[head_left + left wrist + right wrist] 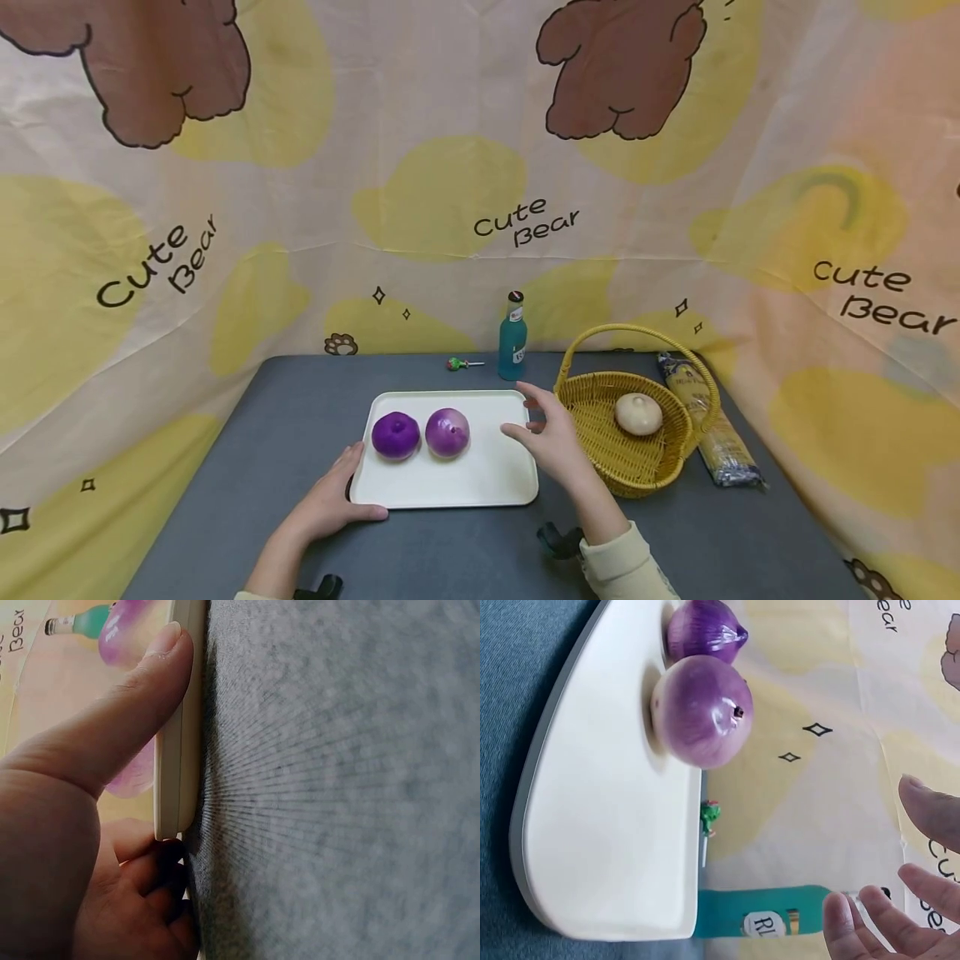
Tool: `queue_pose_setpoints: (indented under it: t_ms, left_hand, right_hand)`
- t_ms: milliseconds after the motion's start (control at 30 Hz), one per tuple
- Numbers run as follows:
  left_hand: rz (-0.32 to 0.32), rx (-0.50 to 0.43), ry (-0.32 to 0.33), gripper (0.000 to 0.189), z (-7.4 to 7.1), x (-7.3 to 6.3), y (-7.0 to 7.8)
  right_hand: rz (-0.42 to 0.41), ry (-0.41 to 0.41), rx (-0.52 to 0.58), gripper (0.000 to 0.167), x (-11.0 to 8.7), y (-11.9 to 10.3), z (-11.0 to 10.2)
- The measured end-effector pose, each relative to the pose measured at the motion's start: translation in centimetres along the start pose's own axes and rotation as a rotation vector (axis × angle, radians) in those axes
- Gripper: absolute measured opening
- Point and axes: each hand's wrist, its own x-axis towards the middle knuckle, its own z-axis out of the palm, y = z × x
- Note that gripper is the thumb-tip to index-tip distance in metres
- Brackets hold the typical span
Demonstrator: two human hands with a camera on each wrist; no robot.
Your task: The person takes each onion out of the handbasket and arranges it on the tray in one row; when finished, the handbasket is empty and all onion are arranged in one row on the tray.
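Right of frame, one yellow woven basket (pixel 594 421) holding one round white onion (pixel 638 414) partly hides one plastic packet (pixel 726 450); one teal bottle (pixel 512 343) stands mid-frame. Two round purple onions (pixel 447 433) sit on one white rectangular tray (pixel 491 479), lower centre. Left hand (pixel 332 493) grips its lower-left corner; right hand (pixel 553 440), grip apart, hovers by its right edge.

White tray (pixel 495 475); purple onions (pixel 447 433); teal bottle (pixel 513 337); yellow basket (pixel 592 425); grey tabletop (pixel 442 554); cream backdrop (pixel 420 75), yellow-blotched, brown bears (pixel 624 79).
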Motion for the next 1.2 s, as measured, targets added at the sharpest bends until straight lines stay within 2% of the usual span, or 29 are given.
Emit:
queue_pose_setpoints:
  t_ms: [567, 867, 1200]
  left_hand:
    - [-0.013, -0.003, -0.011, 0.129, 0.1, 0.2, 0.0]
    - [-0.015, 0.004, -0.014, 0.127, 0.0, -0.3, -0.1]
    - [-0.002, 0.009, -0.006, 0.128, 0.1, 0.0, -0.1]
  right_hand:
    - [-0.008, 0.072, -0.076, 0.067, 0.0, 1.2, -3.4]
    - [0.002, 0.099, -0.035, 0.067, 0.2, 2.1, -5.2]
    - [0.085, 0.105, -0.068, 0.066, 0.4, 3.1, -7.4]
